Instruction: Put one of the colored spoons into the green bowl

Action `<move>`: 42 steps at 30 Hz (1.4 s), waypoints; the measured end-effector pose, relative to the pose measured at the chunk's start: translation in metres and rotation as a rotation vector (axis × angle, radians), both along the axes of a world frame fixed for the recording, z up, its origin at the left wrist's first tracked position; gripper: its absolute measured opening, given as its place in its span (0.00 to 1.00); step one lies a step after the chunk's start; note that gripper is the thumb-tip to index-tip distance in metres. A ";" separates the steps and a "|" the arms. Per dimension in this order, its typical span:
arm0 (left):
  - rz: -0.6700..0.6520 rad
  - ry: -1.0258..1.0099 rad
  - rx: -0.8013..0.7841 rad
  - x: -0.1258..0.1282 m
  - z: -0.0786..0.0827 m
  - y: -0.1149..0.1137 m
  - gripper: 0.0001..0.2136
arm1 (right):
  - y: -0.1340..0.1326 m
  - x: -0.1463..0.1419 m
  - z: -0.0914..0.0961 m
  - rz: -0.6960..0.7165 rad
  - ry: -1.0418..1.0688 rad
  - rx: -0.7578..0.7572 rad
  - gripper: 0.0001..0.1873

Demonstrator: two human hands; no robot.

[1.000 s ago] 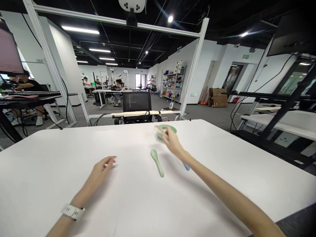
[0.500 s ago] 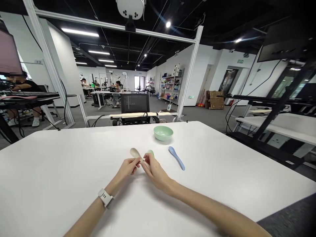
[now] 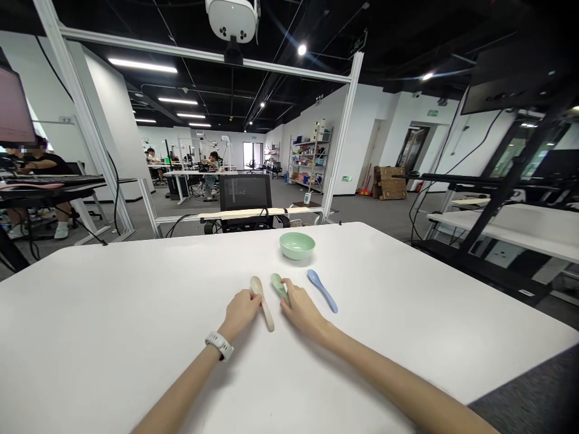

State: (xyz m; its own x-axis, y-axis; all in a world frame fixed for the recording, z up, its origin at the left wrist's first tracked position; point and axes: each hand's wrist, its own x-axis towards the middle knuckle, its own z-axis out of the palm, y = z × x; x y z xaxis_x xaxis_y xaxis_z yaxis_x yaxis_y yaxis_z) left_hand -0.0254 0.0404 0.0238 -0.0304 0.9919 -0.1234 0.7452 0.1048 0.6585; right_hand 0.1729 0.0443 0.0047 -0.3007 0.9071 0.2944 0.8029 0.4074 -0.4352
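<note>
Three spoons lie side by side on the white table (image 3: 136, 313): a beige spoon (image 3: 263, 298), a green spoon (image 3: 277, 283) and a blue spoon (image 3: 322, 291). My left hand (image 3: 241, 313), with a white watch on its wrist, is curled against the beige spoon's left side, fingertips on its neck. My right hand (image 3: 302, 308) rests over the green spoon's handle with fingers closed on it; only that spoon's bowl end shows. A pale green bowl (image 3: 297, 245) stands just beyond the spoons, untouched.
A black office chair (image 3: 245, 196) stands behind the table's far edge inside a white metal frame (image 3: 339, 138). At the far left a person sits at a desk. To the right stands a black rack with a white table.
The right hand brought the beige spoon from the bowl to both hands. That spoon now lies flat on the table, left of the green spoon. The right hand has shifted onto the green spoon.
</note>
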 end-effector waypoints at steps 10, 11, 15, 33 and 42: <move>0.002 0.173 0.066 0.037 0.000 0.017 0.19 | 0.046 0.144 0.014 -0.269 0.200 0.040 0.20; 0.002 0.183 0.076 0.039 -0.001 0.018 0.19 | 0.049 0.159 0.012 -0.311 0.198 0.034 0.20; -0.019 0.206 0.130 0.042 -0.006 0.020 0.19 | 0.056 0.205 -0.006 -0.454 0.158 0.055 0.19; -0.559 0.217 0.529 0.006 -0.036 -0.011 0.32 | 0.063 0.234 -0.030 -0.624 0.059 0.114 0.23; -0.558 0.239 0.545 0.012 -0.046 -0.011 0.32 | 0.063 0.235 -0.032 -0.597 0.123 0.109 0.19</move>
